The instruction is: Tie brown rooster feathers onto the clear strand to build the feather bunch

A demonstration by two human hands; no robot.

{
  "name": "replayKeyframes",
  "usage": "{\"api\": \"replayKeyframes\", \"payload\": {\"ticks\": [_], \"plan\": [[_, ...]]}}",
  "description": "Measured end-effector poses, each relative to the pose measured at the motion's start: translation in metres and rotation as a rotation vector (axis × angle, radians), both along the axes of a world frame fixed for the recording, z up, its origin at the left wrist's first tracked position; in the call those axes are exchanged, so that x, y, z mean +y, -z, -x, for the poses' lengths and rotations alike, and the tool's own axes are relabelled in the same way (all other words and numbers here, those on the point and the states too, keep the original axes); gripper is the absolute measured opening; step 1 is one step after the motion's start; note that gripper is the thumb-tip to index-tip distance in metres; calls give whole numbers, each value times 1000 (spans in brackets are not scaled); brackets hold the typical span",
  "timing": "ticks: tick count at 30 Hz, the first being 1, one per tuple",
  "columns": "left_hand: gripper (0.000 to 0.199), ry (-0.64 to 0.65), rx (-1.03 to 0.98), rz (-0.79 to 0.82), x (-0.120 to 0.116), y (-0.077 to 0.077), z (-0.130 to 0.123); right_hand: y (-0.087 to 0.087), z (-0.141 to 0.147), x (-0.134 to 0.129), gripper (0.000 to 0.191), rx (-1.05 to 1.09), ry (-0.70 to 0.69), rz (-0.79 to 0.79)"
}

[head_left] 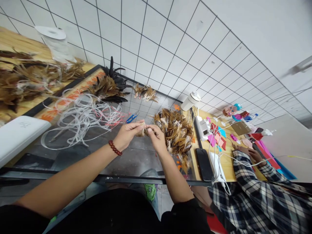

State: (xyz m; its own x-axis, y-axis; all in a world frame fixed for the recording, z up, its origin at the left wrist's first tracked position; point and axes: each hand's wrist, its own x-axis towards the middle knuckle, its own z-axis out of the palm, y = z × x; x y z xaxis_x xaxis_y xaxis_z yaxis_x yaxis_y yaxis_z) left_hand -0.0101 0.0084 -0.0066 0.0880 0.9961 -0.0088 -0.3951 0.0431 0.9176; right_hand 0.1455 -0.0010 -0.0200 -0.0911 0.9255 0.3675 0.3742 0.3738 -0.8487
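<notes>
My left hand (129,132) and my right hand (156,135) meet over the glass-topped table. Between their pinched fingertips is a small bunch of brown feathers (141,132), mostly covered by the fingers. Just beyond my left hand lies a pair of blue thread snips (132,117). A loose tangle of white ribbon (83,117) spreads to the left, one strand running toward my left hand. Right of my right hand sits a large pile of brown feather bunches (175,130). Smaller feather bunches (146,93) lie near the wall.
Black and brown feathers (109,84) lie at the back left, with a ribbon spool (52,35) behind. A white box-shaped device (24,136) stands at left. On the right are a white flask (191,100), a phone (204,164), cables, and a co-worker's plaid sleeve (246,172) beside coloured pieces.
</notes>
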Motion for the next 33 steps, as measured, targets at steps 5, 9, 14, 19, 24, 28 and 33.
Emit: {"api": "replayKeyframes", "payload": {"ticks": [5, 9, 14, 19, 24, 28, 33], "plan": [[31, -6, -8, -7, 0, 4, -1, 5, 8, 1, 35, 297, -43, 250], [39, -124, -44, 113, 4, 10, -1, 7, 8, 2, 33, 351, 20, 260], [44, -110, -73, 152, 2, 10, -5, 8, 12, 1, 33, 266, 2, 221], [44, -69, -47, 139, -1, 8, -7, 4, 17, -4, 34, 153, -5, 195], [44, -43, -14, 124, -2, 10, -7, 6, 17, -4, 31, 89, -23, 161], [39, -20, -40, 136, -1, 10, -5, 9, 17, -4, 29, 64, -31, 156], [26, -69, -354, 201, 12, 8, 8, 11, 13, -2, 25, 91, -16, 261]]}}
